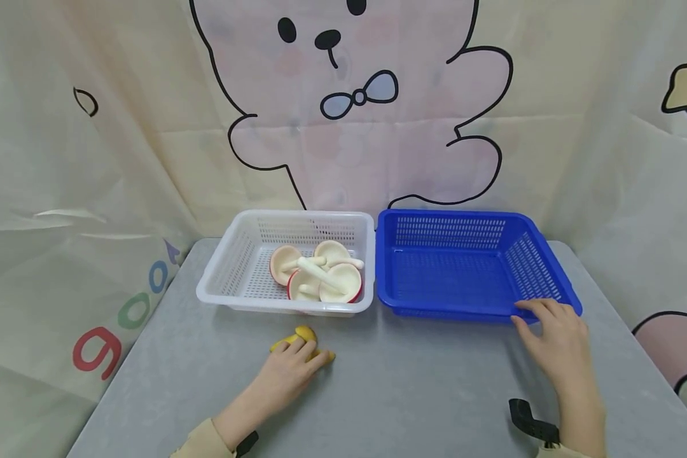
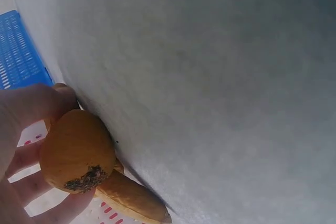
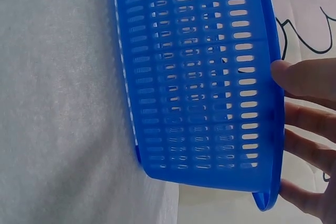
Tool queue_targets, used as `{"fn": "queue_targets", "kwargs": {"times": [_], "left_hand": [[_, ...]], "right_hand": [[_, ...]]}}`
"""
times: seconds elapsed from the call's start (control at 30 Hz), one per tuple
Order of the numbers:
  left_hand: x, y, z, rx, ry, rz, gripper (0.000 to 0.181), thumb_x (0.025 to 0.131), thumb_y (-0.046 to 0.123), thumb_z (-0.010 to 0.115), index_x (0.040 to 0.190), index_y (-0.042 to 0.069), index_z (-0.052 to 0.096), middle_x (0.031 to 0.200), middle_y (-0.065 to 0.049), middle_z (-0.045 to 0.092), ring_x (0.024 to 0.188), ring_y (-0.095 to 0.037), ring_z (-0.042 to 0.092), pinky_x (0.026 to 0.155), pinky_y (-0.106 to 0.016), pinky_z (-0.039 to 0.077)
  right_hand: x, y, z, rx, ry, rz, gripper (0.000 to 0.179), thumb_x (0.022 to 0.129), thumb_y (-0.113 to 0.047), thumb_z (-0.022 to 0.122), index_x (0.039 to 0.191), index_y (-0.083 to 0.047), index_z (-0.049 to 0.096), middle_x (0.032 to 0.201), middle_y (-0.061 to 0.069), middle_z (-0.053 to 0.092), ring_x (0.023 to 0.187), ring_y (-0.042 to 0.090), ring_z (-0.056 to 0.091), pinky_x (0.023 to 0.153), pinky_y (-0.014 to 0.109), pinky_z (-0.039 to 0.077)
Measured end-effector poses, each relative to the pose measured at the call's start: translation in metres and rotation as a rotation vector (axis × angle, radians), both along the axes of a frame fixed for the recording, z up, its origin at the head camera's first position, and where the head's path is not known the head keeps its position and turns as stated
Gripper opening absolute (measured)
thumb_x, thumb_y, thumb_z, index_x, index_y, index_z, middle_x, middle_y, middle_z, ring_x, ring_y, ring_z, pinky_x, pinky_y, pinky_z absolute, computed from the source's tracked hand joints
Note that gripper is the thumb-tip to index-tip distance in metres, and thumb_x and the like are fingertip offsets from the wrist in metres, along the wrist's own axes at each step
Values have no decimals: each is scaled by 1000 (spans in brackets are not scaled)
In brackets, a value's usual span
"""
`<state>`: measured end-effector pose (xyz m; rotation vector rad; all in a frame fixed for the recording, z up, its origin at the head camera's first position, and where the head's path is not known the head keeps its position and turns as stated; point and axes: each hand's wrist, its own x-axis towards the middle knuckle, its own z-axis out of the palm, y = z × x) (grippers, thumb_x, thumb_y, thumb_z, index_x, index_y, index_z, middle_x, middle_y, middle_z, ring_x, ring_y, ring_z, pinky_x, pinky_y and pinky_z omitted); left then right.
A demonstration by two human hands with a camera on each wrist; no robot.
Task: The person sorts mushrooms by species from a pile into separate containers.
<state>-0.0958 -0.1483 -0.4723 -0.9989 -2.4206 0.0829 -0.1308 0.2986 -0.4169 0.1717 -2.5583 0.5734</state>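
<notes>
Left hand [image 1: 291, 367] curls its fingers round yellow bananas [image 1: 305, 333] on the counter [image 1: 406, 394], before the white basket [image 1: 286, 305]; they look light, firm, slightly slick, best held mid-bunch. Right hand [image 1: 558, 340] pinches the blue basket [image 1: 446, 310] by its rim.

Probably a curtained booth; the wider room is hidden. Cartoon-printed curtains [image 1: 366, 159] flank a grey table [image 1: 412, 388].

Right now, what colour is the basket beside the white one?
Blue; the basket shows best in the head view.
</notes>
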Motion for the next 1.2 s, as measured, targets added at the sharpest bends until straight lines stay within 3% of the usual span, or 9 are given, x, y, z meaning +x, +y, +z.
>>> {"fn": "queue_targets", "kwargs": {"times": [0.27, 0.4, 0.53, 0.77, 1.0, 1.2], "left_hand": [[-2, 1, 2, -32, 52, -24, 28, 76, 18, 66, 102, 24, 62, 84, 5, 53, 78, -15, 53, 59, -25, 34], [-1, 2, 4, -63, 47, -24, 32, 74, 19, 71, 104, 25, 62, 84, 6, 53, 76, -13, 51, 58, -23, 30], [-1, 4, 5, -86, 12, -16, 41, 71, 19, 79, 107, 26, 63, 86, 6, 54, 77, -13, 50, 61, -25, 35], [-1, 9, 11, -83, -46, -18, 41, 74, 17, 77, 111, 27, 62, 90, 6, 55, 84, -14, 52, 72, -32, 46], [-2, 18, 21, -59, 20, -64, 33, 80, 16, 68, 111, 26, 62, 89, 5, 55, 82, -16, 53, 69, -32, 45], [-4, 31, 31, -18, 83, -122, 25, 88, 18, 49, 109, 23, 62, 88, 5, 54, 77, -15, 52, 70, -31, 46]], "right_hand": [[1, 0, 0, 3, -30, -15, 23, 79, -7, 73, 102, -3, 67, 103, 23, 63, 99, 46, 50, 83, 64, 34], [1, 1, 0, -1, -36, -20, 24, 80, -6, 73, 102, -3, 67, 104, 24, 63, 100, 47, 49, 85, 66, 33], [0, 2, 0, 1, -32, -19, 24, 80, -6, 74, 102, -3, 67, 104, 23, 63, 100, 46, 50, 85, 65, 33], [0, 3, -2, 5, -25, -19, 24, 80, -7, 74, 102, -3, 67, 103, 23, 63, 100, 47, 50, 84, 65, 34], [0, 2, -1, 17, -29, -24, 23, 80, -7, 74, 101, -4, 67, 103, 23, 64, 98, 46, 51, 81, 64, 35], [0, 0, 0, 18, -24, -18, 23, 79, -7, 74, 101, -3, 67, 102, 23, 64, 98, 46, 51, 81, 63, 35]]}}
